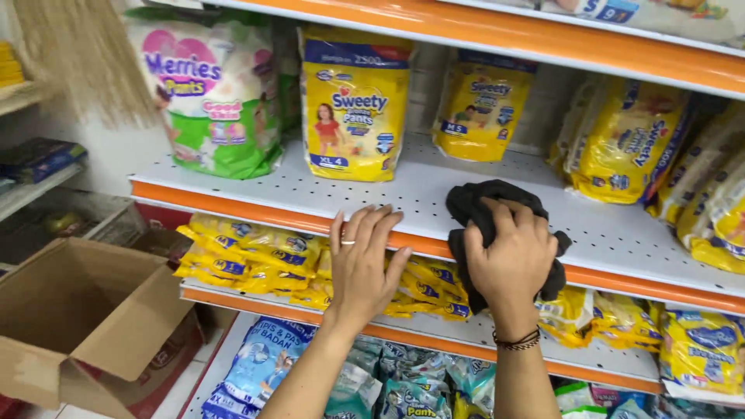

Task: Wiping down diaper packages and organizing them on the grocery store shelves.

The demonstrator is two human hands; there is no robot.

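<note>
Black cloth (497,225): bunched under the right hand (508,260), fingers clamped over it, pressed to the near edge of the white perforated shelf (434,194). Left hand (361,264) rests flat beside it, fingers spread, apparently for bracing. Yellow diaper packs (353,105) sit far back, leaving bare shelf.
</note>
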